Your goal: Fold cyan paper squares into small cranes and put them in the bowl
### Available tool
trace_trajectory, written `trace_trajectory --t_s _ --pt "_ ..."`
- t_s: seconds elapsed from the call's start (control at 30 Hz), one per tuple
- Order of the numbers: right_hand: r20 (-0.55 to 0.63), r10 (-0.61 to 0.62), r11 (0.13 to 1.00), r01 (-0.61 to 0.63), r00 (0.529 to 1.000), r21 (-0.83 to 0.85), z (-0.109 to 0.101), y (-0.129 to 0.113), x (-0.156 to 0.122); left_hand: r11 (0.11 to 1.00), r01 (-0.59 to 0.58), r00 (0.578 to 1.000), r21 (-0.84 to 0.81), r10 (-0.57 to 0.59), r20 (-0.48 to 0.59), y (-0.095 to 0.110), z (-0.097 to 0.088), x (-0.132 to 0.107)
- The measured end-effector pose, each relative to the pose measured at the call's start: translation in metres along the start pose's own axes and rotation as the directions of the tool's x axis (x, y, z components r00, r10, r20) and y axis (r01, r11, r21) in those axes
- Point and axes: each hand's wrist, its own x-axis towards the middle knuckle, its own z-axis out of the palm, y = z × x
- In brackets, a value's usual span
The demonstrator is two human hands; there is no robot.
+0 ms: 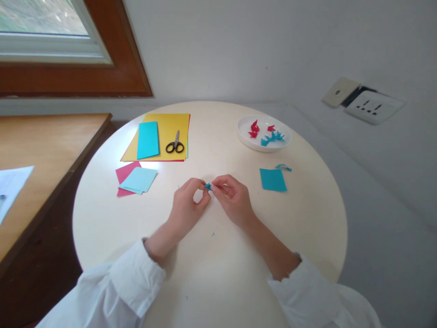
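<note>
My left hand (189, 206) and my right hand (233, 196) meet at the middle of a round cream table (307, 228). Both pinch a tiny folded blue paper piece (208, 186) between fingertips, just above the tabletop. A small blue paper square (272, 179) lies to the right of my right hand, with a curled blue scrap (284, 167) beside it. A tiny blue speck (212, 234) lies on the table between my forearms.
A white plate (246, 139) at the back right holds several small red and blue folded pieces. Black-handled scissors (175, 143) and a blue sheet (148, 139) lie on yellow paper (170, 125) at the back left. Pink and light-blue sheets (136, 180) lie nearer. A wooden desk (44, 150) stands left.
</note>
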Motion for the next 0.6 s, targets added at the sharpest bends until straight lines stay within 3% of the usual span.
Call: trace_trajectory --t_s 0.17,0.43,0.6 --pt "0.078 -0.077 0.99 0.085 0.994 -0.113 -0.0032 0.0014 0.0004 0.976 0.129 0.991 -0.176 -0.12 0.057 -0.0011 0.0006 -0.0002" --pt "0.095 -0.103 0.947 0.127 0.99 -0.294 -0.0067 -0.0038 0.0042 0.949 0.152 0.985 -0.275 -0.121 0.125 -0.0051 0.0032 -0.0025" --pt "0.084 -0.116 0.917 0.14 0.99 -0.373 -0.0069 -0.0028 0.0042 0.894 0.239 0.97 -0.379 -0.203 0.134 -0.0014 0.0026 0.0"
